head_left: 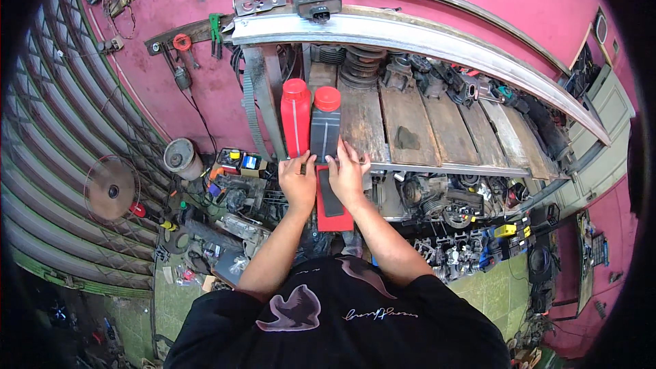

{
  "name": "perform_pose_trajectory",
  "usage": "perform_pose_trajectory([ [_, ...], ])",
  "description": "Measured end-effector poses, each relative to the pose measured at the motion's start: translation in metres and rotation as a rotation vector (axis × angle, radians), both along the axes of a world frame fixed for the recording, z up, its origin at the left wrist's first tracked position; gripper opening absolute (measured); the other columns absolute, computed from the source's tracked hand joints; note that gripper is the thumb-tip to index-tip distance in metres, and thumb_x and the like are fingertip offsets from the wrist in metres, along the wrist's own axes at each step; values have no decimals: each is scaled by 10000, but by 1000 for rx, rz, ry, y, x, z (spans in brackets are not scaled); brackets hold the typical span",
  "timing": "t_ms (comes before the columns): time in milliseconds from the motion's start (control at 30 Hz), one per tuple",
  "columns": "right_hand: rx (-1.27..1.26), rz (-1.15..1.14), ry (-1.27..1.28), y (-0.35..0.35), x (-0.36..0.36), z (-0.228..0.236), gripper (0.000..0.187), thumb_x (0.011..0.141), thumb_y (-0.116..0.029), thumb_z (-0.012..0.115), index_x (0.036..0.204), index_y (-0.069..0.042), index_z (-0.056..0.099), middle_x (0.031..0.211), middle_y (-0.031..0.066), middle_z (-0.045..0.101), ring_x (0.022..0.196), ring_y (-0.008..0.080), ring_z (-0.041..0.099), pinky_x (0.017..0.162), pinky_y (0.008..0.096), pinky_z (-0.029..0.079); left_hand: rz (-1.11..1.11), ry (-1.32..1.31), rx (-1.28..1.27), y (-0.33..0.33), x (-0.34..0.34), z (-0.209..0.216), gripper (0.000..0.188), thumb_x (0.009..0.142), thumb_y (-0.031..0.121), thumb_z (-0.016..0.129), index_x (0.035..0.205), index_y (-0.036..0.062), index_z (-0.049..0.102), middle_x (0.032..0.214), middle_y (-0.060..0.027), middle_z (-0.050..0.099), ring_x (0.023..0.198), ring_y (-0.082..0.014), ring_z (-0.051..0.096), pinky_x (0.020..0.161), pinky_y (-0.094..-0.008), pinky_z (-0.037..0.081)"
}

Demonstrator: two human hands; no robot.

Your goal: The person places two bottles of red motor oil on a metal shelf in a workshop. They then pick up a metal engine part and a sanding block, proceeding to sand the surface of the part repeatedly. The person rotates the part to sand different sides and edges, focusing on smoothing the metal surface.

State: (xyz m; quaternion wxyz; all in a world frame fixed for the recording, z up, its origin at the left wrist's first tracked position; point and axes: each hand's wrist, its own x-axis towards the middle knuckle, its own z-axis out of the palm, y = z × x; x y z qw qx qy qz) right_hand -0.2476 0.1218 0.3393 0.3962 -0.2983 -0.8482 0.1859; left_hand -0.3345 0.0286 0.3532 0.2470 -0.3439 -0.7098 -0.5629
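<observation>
A red bottle (296,123) with a red screw cap stands on the wooden bench, a pale line down its front. Close beside it on the right is a dark grey bottle (325,133), also red-capped. My left hand (298,183) is at the foot of the red bottle, thumb and fingertips closed around its lower end. At the grey bottle's lower right side, my right hand (348,174) has its thumb in front and fingers along the side. Between my forearms, below the bottles, shows a red flat-faced piece (335,224) with a dark rectangular strip (332,195) on it.
Metal rails (424,34) frame the plank bench (410,123), with coils and engine parts along its back. A lower shelf (444,195) holds more parts. A fan (113,191) and a bucket (181,157) stand left, by a folding metal shutter (61,184).
</observation>
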Motion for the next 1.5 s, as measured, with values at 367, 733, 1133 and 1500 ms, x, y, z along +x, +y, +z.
perform_pose_trajectory([
  [367,6,-26,6,-1,-7,-4,730,963,-226,690,1617,-178,368,1267,186,690,1336,292,564,1146,631,210,-24,-47,-28,-3,-7,-2,137,815,88,835,941,61,789,836,-96,750,784,-281,631,745,-398,523],
  [733,18,-59,-40,1,-3,-1,704,966,-219,688,1602,-228,386,1267,100,717,1349,268,549,1147,619,204,-93,-43,-26,-5,-11,-4,139,815,75,831,945,52,785,883,-96,765,808,-276,628,758,-394,518],
  [1133,209,-710,-197,89,87,23,436,913,-265,716,1346,-275,671,1350,26,665,1341,297,525,1087,730,249,-422,-55,-342,-80,0,-79,141,865,72,745,1004,82,764,913,-101,738,840,-312,631,813,-419,505],
  [1500,-30,-583,-416,90,80,33,188,908,-345,703,1056,-308,813,993,42,781,1212,269,620,1102,730,251,-453,-169,-213,-50,18,-68,403,900,107,759,1282,26,662,1117,-115,694,847,-203,605,810,-351,518],
])
